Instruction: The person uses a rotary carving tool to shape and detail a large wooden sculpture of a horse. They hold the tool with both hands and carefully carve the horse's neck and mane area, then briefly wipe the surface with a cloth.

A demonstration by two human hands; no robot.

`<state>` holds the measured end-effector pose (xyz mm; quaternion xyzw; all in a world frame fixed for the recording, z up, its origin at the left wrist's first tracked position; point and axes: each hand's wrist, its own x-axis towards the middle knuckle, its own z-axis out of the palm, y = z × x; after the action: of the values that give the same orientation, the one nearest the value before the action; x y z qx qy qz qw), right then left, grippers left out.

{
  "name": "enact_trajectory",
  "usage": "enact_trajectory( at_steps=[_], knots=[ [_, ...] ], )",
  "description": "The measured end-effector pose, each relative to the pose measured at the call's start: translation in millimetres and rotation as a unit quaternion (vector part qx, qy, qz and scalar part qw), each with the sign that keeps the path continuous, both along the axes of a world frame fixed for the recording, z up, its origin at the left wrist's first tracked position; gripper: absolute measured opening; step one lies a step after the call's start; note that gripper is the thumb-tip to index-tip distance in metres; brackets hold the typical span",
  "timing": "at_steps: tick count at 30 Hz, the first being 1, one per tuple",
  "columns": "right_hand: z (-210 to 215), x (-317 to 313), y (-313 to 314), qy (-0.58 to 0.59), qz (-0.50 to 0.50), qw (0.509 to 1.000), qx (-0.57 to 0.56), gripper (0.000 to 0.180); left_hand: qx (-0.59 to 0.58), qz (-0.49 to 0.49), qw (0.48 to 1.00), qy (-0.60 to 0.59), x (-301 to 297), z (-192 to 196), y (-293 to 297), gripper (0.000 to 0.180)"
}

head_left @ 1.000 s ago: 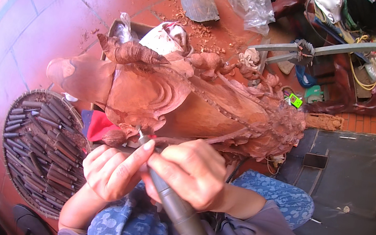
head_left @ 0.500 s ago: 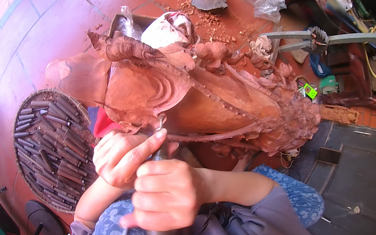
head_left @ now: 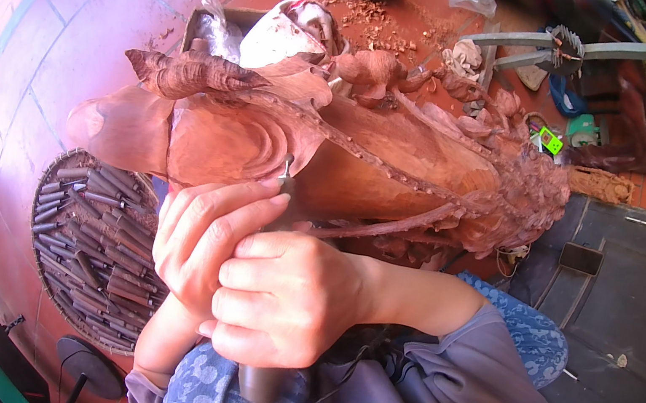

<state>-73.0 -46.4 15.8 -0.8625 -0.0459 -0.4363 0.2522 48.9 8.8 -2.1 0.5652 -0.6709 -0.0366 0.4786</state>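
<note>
My right hand (head_left: 285, 298) is wrapped around the body of a rotary grinder (head_left: 258, 383), whose rear end and dark cord show below the fist. My left hand (head_left: 205, 242) closes about the grinder's front, fingers laid side by side near the collar. A small metal burr (head_left: 288, 166) sticks up past the left fingertips. It lies over the reddish wood carving (head_left: 394, 184), by the rim of some carved curved folds; whether it touches the wood I cannot tell. The carving lies lengthwise before me, with raised branch-like ridges and a knobbly right end.
A round basket (head_left: 35, 239) full of dark-handled carving tools stands at left. Behind the carving are a white cloth (head_left: 283, 33) and wood shavings (head_left: 362, 16). A grey metal clamp-like frame (head_left: 629, 55) is at far right. A dark panel (head_left: 633, 288) lies at right.
The grinder's burr has moved away from me, from the carving's near edge to farther over its surface. My left fingers have come together along the tool. The view has shifted slightly.
</note>
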Motion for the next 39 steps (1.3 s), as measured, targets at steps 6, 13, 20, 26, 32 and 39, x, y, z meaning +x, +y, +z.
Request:
enact_trajectory(
  at_steps=[6,13,20,26,32,39],
  knots=[
    [2,-1,-11,-0.006,-0.013,1.000,0.015,0.012,-0.001,-0.008,1.000,-0.018,1,7,-14,0.034],
    [-1,0,-5,0.002,-0.011,1.000,0.017,0.012,0.026,0.001,0.999,-0.028,2,7,-7,0.031],
    [-6,6,10,-0.011,-0.015,1.000,0.021,0.013,0.044,0.005,0.998,-0.045,8,10,8,0.034],
    [-7,10,17,-0.004,0.002,1.000,0.029,0.014,0.046,0.018,0.998,-0.039,10,8,17,0.033],
    [-4,13,20,-0.004,0.019,0.999,0.043,0.014,0.049,0.034,0.997,-0.048,12,11,22,0.032],
    [-6,3,10,0.014,-0.024,1.000,0.011,0.013,0.021,-0.005,0.999,-0.026,7,4,5,0.035]
  ],
)
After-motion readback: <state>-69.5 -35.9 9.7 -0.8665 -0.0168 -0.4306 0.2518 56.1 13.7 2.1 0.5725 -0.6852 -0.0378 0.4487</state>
